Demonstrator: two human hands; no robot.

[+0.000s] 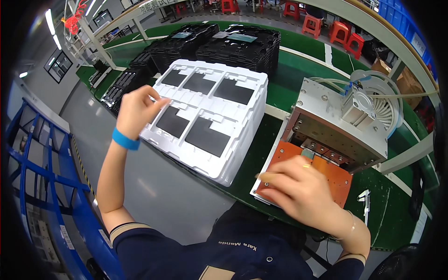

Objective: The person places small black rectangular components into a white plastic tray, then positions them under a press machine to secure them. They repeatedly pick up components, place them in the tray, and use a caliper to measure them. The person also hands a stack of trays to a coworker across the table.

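Note:
A white molded plastic tray [189,103], on top of a stack of such trays, holds several flat black rectangular pieces [173,122] in its pockets. At its left edge hovers my left hand [139,109], thumb and fingers pinched; whatever they hold is not visible. My right hand [298,186] is over the orange plate [333,179] of a metal press machine [322,114], its fingers bent and drawn together near the plate's left side. What lies between those fingers is hidden. A small greenish piece [307,153] shows on the plate, just beyond the right hand.
Stacks of black trays [238,46] stand behind the white ones on the green bench [294,70]. A caliper [365,203] lies right of the press. Blue racking [46,186] is at the left across the grey floor. Red stools [311,25] stand in the background.

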